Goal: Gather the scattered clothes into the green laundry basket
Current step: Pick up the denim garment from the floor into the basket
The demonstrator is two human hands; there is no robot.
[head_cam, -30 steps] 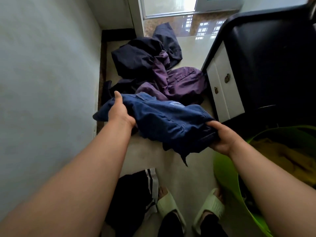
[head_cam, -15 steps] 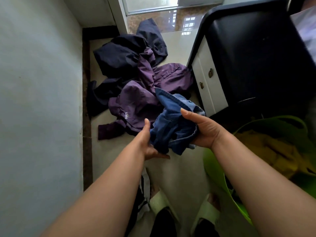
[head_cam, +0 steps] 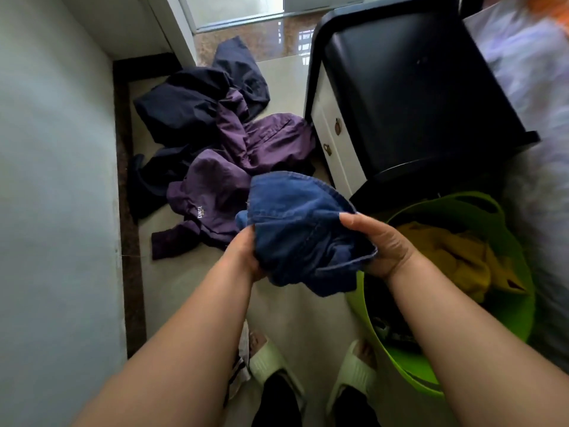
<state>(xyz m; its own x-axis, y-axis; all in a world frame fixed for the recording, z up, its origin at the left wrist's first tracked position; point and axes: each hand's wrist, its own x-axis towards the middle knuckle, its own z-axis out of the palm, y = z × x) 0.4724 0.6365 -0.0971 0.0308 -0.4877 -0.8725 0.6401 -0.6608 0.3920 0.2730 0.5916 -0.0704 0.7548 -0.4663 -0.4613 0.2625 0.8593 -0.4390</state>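
I hold a bunched blue denim garment (head_cam: 298, 229) in the air between both hands, just left of the green laundry basket (head_cam: 520, 306). My left hand (head_cam: 243, 257) grips its lower left side from underneath. My right hand (head_cam: 385, 245) grips its right edge, over the basket's near rim. The basket stands on the floor at the right and holds a yellow garment (head_cam: 452, 254) and dark clothes. A purple jacket (head_cam: 234, 177) and a dark navy garment (head_cam: 191, 103) lie on the floor ahead.
A grey wall (head_cam: 55, 211) runs along the left. A black-topped cabinet (head_cam: 409, 97) with white doors stands at the right, behind the basket. A striped dark garment (head_cam: 240, 371) lies by my left foot. My feet wear pale slippers (head_cam: 271, 365). A glass door is at the far end.
The denim garment, first spread wide between my hands, has been bunched together and carried right toward the basket. My view has swung right, showing more of the basket.
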